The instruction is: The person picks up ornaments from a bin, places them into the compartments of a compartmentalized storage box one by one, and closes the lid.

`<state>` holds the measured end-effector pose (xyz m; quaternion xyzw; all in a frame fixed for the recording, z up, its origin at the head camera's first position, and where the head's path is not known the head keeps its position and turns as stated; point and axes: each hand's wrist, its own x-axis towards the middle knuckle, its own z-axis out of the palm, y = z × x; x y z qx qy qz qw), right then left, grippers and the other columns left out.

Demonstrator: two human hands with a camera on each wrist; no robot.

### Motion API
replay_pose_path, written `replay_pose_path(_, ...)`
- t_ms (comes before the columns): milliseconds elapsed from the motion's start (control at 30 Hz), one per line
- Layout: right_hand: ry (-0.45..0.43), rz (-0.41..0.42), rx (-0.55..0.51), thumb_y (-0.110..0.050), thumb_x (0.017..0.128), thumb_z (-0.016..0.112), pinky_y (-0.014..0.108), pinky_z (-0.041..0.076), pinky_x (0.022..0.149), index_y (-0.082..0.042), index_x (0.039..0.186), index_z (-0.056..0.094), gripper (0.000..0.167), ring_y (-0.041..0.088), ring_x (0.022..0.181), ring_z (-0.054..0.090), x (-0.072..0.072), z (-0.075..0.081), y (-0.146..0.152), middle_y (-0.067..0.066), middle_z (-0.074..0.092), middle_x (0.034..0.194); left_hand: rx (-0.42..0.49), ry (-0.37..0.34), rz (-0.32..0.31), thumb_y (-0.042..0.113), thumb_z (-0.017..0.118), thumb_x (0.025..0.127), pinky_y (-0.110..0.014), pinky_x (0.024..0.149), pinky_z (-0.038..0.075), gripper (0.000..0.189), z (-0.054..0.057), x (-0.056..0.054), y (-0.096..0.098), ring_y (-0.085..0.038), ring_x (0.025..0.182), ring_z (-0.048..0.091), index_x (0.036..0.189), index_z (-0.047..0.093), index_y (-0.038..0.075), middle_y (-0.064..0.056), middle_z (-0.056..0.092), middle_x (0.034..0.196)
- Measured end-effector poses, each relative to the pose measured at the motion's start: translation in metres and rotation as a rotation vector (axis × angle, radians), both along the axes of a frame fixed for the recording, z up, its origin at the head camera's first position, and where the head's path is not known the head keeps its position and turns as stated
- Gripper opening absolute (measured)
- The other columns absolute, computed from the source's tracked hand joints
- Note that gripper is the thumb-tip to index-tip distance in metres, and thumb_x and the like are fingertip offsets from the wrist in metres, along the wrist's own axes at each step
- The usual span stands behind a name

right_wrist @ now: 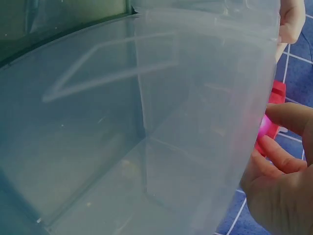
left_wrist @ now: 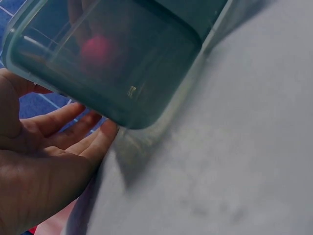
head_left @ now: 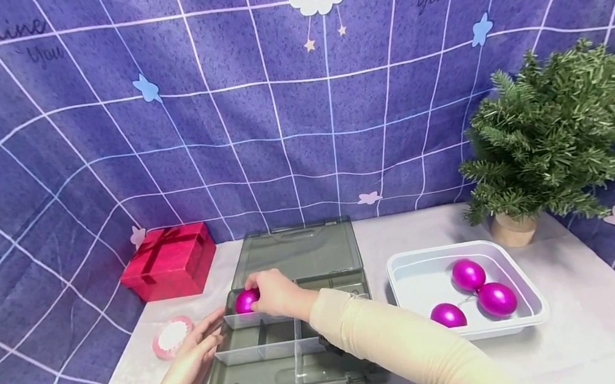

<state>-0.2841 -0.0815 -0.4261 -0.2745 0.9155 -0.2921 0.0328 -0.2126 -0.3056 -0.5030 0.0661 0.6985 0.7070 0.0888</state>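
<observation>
A smoky grey organiser case lies open on the white table, with clear dividers inside. My right hand holds a magenta bauble at the case's far left compartment; the bauble shows as a pink glow between my fingers in the right wrist view. My left hand rests flat against the case's left side, fingers straight; its fingertips touch the case corner, through which the bauble shows dimly. Three more magenta baubles lie in a white tray at the right.
A red gift box stands at the back left. A pink tape roll lies just left of my left hand. A small green tree in a pot stands at the back right. A purple grid backdrop rises behind.
</observation>
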Motion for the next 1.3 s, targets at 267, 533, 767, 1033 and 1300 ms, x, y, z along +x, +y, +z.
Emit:
replay_pose_path(267, 0.024, 0.057, 0.03, -0.01, 0.088, 0.077, 0.018, 0.05, 0.08, -0.008, 0.111, 0.076, 0.023, 0.007, 0.087, 0.064, 0.0, -0.002, 0.001, -0.002, 0.073, 0.093, -0.011, -0.025, 0.011, -0.002, 0.047, 0.098, -0.016, 0.099, 0.041, 0.064, 0.0, 0.0, 0.0, 0.0, 0.124, 0.05, 0.158, 0.024, -0.006, -0.026, 0.023, 0.161)
replay_pose_path(533, 0.012, 0.057, 0.013, -0.011, 0.087, 0.077, 0.019, 0.049, 0.083, -0.01, 0.111, 0.075, 0.024, 0.007, 0.091, 0.065, 0.001, 0.009, 0.015, -0.001, 0.075, 0.102, 0.018, -0.001, -0.012, -0.004, 0.047, 0.098, -0.016, 0.1, 0.041, 0.064, -0.003, -0.001, 0.001, -0.001, 0.125, 0.051, 0.157, 0.022, -0.01, -0.028, 0.02, 0.16)
replay_pose_path(767, -0.02, 0.11, -0.087, -0.007, 0.088, 0.074, 0.019, 0.049, 0.081, -0.008, 0.113, 0.073, 0.025, 0.016, 0.099, 0.067, 0.012, 0.033, 0.042, 0.004, 0.074, 0.109, 0.023, 0.033, -0.02, -0.003, 0.048, 0.099, -0.018, 0.099, 0.043, 0.063, -0.005, -0.001, -0.002, -0.003, 0.125, 0.052, 0.156, 0.022, -0.012, -0.004, 0.043, 0.149)
replay_pose_path(1033, -0.004, 0.228, -0.154, -0.005, 0.091, 0.07, 0.021, 0.051, 0.089, -0.008, 0.117, 0.07, 0.026, 0.015, 0.106, 0.066, 0.042, 0.061, 0.086, 0.002, 0.071, 0.118, 0.033, 0.054, -0.019, -0.004, 0.048, 0.099, -0.016, 0.098, 0.043, 0.061, -0.007, 0.0, -0.004, -0.001, 0.124, 0.051, 0.155, 0.023, -0.014, 0.013, 0.052, 0.141)
replay_pose_path(1300, -0.017, 0.253, -0.277, -0.003, 0.093, 0.067, 0.027, 0.053, 0.091, -0.005, 0.12, 0.068, 0.028, 0.019, 0.109, 0.064, 0.074, 0.067, 0.14, 0.003, 0.069, 0.118, 0.024, 0.032, -0.002, -0.003, 0.048, 0.1, -0.016, 0.097, 0.043, 0.061, -0.008, -0.002, -0.002, 0.001, 0.124, 0.05, 0.156, 0.023, -0.011, 0.012, 0.05, 0.141)
